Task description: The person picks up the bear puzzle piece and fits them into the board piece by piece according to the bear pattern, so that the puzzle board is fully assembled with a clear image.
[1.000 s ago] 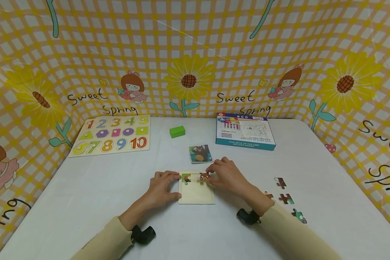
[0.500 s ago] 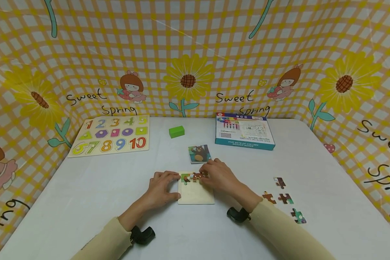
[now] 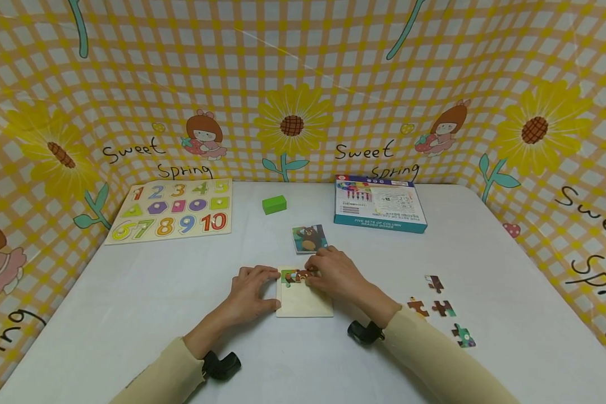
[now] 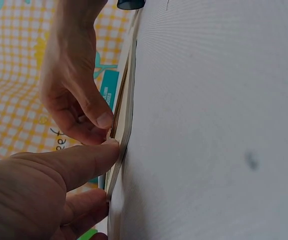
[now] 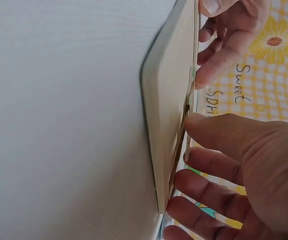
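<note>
A square pale wooden puzzle board (image 3: 305,303) lies in front of me in the head view. My left hand (image 3: 247,292) holds it by its left edge, the thumb low and the other fingers near the upper corner. A green corner jigsaw piece (image 3: 286,277) sits in the board's upper left. Right beside it is a brown jigsaw piece with a bear's face (image 3: 301,275), pinched by my right hand (image 3: 339,275) at the board's top row. In the right wrist view that hand's thumb (image 5: 199,122) lies at the piece's edge, which stands slightly raised above the board.
Several loose jigsaw pieces (image 3: 443,308) lie to the right. Beyond the board is a bear picture card (image 3: 310,238). Farther back stand a green block (image 3: 274,205), a number puzzle board (image 3: 169,210) and a flat box (image 3: 381,203), before a checked cloth backdrop (image 3: 242,67).
My right hand has moved left with the bear-face piece, from the board's upper right to beside the green corner piece. The left hand has stayed on the board's edge.
</note>
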Tool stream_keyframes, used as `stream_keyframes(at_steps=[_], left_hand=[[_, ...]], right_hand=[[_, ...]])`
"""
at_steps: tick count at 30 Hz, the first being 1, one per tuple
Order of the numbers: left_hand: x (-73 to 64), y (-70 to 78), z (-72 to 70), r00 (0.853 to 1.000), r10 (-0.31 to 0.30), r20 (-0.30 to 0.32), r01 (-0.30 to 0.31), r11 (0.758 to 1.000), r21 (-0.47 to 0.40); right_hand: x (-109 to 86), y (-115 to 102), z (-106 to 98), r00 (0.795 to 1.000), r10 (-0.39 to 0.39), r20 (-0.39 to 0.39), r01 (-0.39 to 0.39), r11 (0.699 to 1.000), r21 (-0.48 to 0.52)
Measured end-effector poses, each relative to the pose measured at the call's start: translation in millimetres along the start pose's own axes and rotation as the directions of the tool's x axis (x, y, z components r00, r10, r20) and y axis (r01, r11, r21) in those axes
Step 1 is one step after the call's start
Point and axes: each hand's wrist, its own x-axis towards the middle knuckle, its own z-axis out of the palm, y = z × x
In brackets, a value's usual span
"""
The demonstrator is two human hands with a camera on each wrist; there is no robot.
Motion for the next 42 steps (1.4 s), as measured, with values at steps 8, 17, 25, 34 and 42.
stream_keyframes(at_steps=[8, 17, 25, 34, 42], left_hand=[[-0.2, 2.4, -2.0, 1.0, 0.004, 0.006, -0.005, 1.0, 0.016], [12.2, 8.1, -0.3, 0.999, -0.017, -0.027, 0.017, 1.0, -0.011], [30.6, 10.4, 8.8, 0.996, -0.022, -0.088, 0.019, 0.999, -0.043], [40.7, 13.8, 17.9, 0.994, -0.016, -0.104, 0.013, 0.999, -0.031], [44.0, 15.4, 22.1, 0.993, -0.024, -0.12, 0.028, 0.999, 0.033]], right_hand=[[1.4, -0.3, 0.5, 1.0, -0.009, 0.005, 0.009, 1.0, -0.017], [1.8, 1.4, 1.0, 0.999, -0.035, -0.013, 0.034, 0.999, -0.034], [2.2, 2.6, 2.1, 0.998, -0.053, -0.025, 0.052, 0.998, -0.034], [1.7, 2.5, 3.2, 0.998, -0.057, -0.027, 0.056, 0.997, -0.047], [1.5, 2.1, 2.5, 0.998, -0.058, -0.029, 0.057, 0.998, -0.033]])
